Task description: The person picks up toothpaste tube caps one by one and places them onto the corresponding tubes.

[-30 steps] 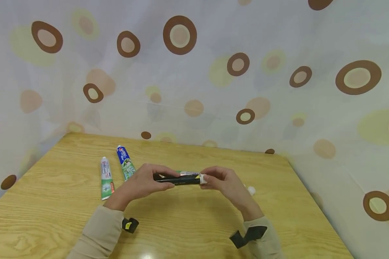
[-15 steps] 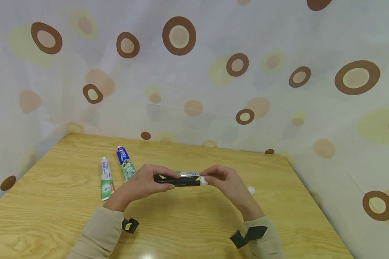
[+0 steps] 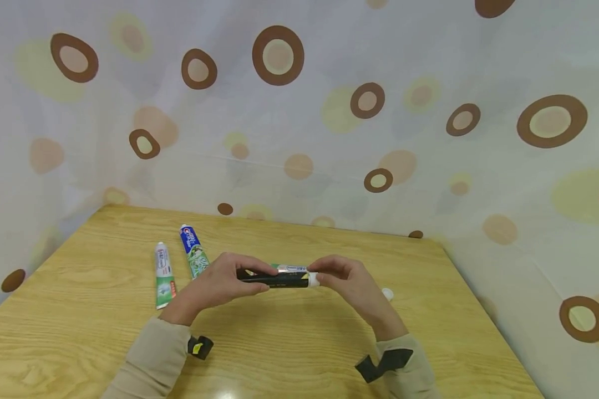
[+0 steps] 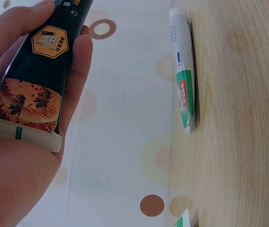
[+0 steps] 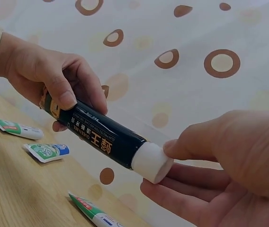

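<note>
A dark green, nearly black toothpaste tube (image 3: 289, 280) is held level above the table, its crimped end toward the left. My left hand (image 3: 224, 280) grips its rear half, thumb on one side and fingers on the other. In the left wrist view a honeycomb-and-bee picture shows on the toothpaste tube (image 4: 28, 104), near the crimp. On the other end sits a white cap (image 5: 151, 161). My right hand (image 3: 346, 282) pinches that cap between thumb and fingers, as the right wrist view shows.
On the wooden table (image 3: 299, 354), a white-and-green toothpaste tube (image 3: 163, 275) and a blue-and-green one (image 3: 194, 250) lie at left. Another green-and-white tube (image 3: 292, 267) lies behind the held one, partly hidden. A small round white object (image 3: 387, 293) is right of my right hand. Patterned curtain (image 3: 299, 122) surrounds the table.
My right thumb and fingers have shifted slightly on the white cap, leaving more of it in sight. The dark tube's capped end sits slightly lower. My left hand keeps its grip.
</note>
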Action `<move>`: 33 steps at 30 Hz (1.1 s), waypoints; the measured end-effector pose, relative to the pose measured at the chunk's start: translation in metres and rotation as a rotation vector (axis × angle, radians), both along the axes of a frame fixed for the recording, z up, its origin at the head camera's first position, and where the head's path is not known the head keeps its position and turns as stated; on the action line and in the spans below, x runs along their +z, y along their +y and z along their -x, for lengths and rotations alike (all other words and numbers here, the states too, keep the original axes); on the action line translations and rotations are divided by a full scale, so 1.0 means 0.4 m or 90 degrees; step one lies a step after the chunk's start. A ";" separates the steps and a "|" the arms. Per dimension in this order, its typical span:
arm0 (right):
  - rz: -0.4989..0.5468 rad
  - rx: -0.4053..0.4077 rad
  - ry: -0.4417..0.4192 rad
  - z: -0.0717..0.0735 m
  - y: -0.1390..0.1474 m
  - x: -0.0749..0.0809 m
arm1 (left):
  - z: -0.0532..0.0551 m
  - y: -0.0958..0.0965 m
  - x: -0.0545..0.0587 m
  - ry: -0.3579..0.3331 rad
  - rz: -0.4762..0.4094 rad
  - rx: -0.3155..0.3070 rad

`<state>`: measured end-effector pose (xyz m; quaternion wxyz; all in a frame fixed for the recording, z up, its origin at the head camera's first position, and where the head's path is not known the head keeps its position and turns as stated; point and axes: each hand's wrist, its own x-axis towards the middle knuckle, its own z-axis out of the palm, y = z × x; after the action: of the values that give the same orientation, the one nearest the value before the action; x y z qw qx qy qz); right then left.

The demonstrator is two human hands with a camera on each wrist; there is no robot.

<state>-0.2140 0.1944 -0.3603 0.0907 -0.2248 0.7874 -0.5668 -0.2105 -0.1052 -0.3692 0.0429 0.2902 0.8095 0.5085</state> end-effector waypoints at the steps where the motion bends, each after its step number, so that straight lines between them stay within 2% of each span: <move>1: 0.005 0.001 -0.001 -0.001 0.000 0.000 | 0.000 0.000 0.000 0.001 -0.001 0.000; 7: 0.039 0.026 -0.028 -0.002 -0.001 0.004 | 0.003 0.000 0.000 0.009 -0.012 -0.004; 15: -0.009 -0.002 0.006 -0.006 0.001 0.007 | 0.000 0.002 0.002 0.002 -0.005 -0.007; 18: -0.002 -0.006 0.006 -0.006 -0.001 0.008 | 0.001 0.002 0.004 0.007 -0.008 -0.006; 25: 0.023 0.005 -0.034 -0.009 0.001 0.007 | -0.002 0.002 0.008 -0.002 -0.012 -0.009; 33: 0.018 0.001 -0.016 -0.010 -0.002 0.008 | -0.002 0.002 0.006 0.007 -0.012 -0.012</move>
<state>-0.2098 0.1935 -0.3569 0.0981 -0.2195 0.7781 -0.5804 -0.2097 -0.1045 -0.3669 0.0410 0.3012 0.8021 0.5141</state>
